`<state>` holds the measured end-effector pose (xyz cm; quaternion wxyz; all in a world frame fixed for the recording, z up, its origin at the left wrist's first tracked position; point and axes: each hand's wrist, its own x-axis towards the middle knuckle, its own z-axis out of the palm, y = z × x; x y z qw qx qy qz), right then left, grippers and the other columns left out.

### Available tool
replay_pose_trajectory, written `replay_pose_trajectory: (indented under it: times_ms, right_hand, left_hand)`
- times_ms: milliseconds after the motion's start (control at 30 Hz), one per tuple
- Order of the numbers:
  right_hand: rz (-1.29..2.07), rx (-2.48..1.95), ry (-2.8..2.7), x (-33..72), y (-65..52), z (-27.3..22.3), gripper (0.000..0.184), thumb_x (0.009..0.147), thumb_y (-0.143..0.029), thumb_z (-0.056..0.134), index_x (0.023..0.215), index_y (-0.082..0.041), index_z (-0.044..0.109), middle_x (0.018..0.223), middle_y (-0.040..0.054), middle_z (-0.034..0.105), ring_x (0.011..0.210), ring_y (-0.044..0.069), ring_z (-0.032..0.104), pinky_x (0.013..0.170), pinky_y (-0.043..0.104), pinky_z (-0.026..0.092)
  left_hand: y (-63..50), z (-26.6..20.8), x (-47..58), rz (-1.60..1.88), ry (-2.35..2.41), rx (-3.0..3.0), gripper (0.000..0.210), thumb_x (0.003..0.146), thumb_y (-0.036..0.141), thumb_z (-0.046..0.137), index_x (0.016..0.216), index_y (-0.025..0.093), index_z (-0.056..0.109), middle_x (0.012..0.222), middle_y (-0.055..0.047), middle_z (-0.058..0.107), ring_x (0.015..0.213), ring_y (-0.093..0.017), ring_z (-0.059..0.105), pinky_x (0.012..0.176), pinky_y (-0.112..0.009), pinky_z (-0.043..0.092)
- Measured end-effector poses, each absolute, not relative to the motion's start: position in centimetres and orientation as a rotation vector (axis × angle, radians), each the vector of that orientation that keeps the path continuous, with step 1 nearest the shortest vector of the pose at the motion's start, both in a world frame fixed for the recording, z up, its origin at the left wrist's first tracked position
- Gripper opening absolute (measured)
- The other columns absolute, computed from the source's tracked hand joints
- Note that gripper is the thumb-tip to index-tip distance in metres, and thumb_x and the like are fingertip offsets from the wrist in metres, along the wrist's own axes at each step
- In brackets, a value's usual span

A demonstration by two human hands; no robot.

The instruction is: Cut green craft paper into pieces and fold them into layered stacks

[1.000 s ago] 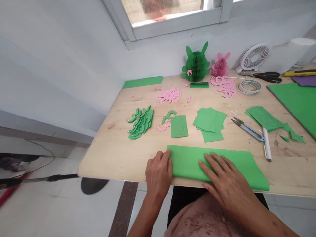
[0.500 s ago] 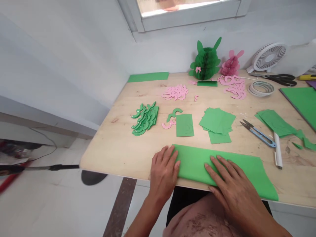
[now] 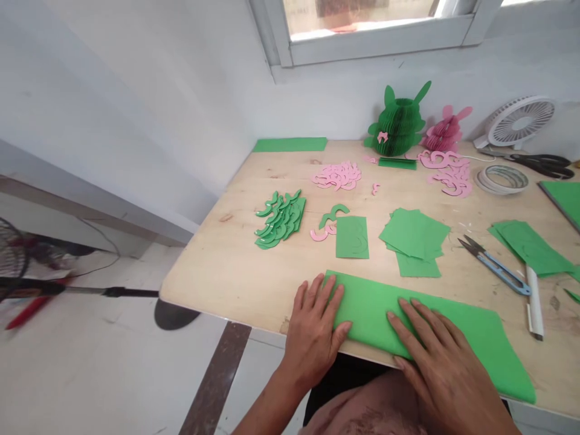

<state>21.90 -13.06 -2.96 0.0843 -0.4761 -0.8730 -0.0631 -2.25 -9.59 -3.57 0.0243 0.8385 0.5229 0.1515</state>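
A folded sheet of bright green paper [image 3: 369,311] lies along the table's front edge. On its left end rests my left hand [image 3: 315,326], flat, with fingers apart. My right hand [image 3: 439,350] presses flat on the middle of the sheet, fingers spread, the thumb by the folded edge. Just beyond the fold are a green paper rectangle [image 3: 352,237] with a curved outline drawn on it and a loose stack of green paper pieces [image 3: 414,234]. Blue-handled thread snips [image 3: 496,266] and a white pen [image 3: 534,302] lie to the right.
Cut green curved pieces [image 3: 280,220] and pink ones [image 3: 338,175] are piled on the table. At the back stand a green honeycomb paper figure [image 3: 399,127], a pink one [image 3: 444,132] and a small white fan [image 3: 519,122]. A tape roll [image 3: 502,180] and black scissors [image 3: 544,163] are at right.
The view has shifted, so the table's contents appear further right and slightly lower. Both hands remain flat on the folded green paper; the left thumb is more spread out.
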Motion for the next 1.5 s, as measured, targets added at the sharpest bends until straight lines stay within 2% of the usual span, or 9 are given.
replay_pose_trajectory:
  times_ms: [1067, 1500]
  right_hand:
    - [-0.195, -1.415, -2.622, 21.8, -12.8, -2.8, 0.046, 0.086, -0.031, 0.050, 0.131, -0.020, 0.051, 0.138, 0.0126, 0.048, 0.124, 0.032, 0.044, 0.095, 0.048, 0.038]
    - [-0.032, -1.567, -2.595, 20.8, -12.9, -1.5, 0.040, 0.090, -0.033, 0.049, 0.127, -0.020, 0.055, 0.136, 0.0137, 0.051, 0.126, 0.030, 0.042, 0.099, 0.049, 0.035]
  left_hand:
    - [-9.7, -3.9, -2.0, 0.519, 1.676, 2.591, 0.045, 0.091, 0.036, 0.041, 0.129, 0.014, 0.050, 0.142, -0.010, 0.044, 0.135, -0.025, 0.033, 0.110, -0.046, 0.027]
    - [-9.9, -4.1, -2.3, 0.359, 1.637, 2.700, 0.053, 0.089, 0.037, 0.044, 0.137, 0.015, 0.041, 0.145, -0.013, 0.037, 0.136, -0.029, 0.030, 0.110, -0.049, 0.023]
